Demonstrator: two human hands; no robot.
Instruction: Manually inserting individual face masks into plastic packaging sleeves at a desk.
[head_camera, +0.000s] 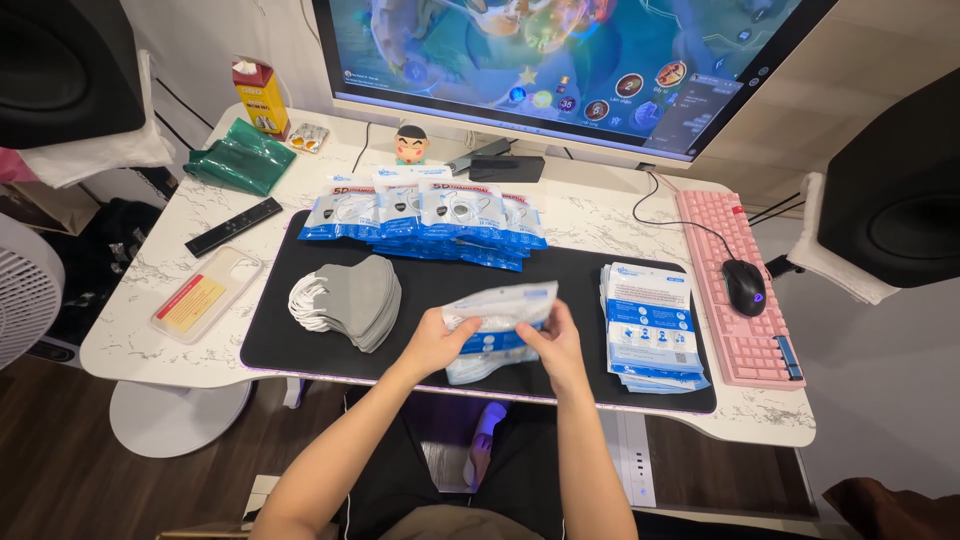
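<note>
At the centre of the frame, slightly below the middle, I hold a flat white and blue mask packet (500, 305) between both hands over the front part of a black desk mat (580, 290). My left hand (437, 343) grips the packet's left end with fingers curled around it; my right hand (555, 345) pinches its right end from below. More packets of the same kind lie just beneath, partly hidden by my hands. To the left on the mat sits a stack of grey face masks (358, 300) with white ear loops. Toward the top of the mat, a row of sealed mask packets (425, 215) is fanned out. At the right of the mat lies a neat pile of blue and white packets (650, 325), back side up. The white marble-patterned worktop (140, 330) also carries a pink keyboard (745, 300) and black mouse (744, 286) at the right, a phone in a clear case (205, 295) and a black remote (233, 227) at the left, and a monitor (560, 60) along the top.
</note>
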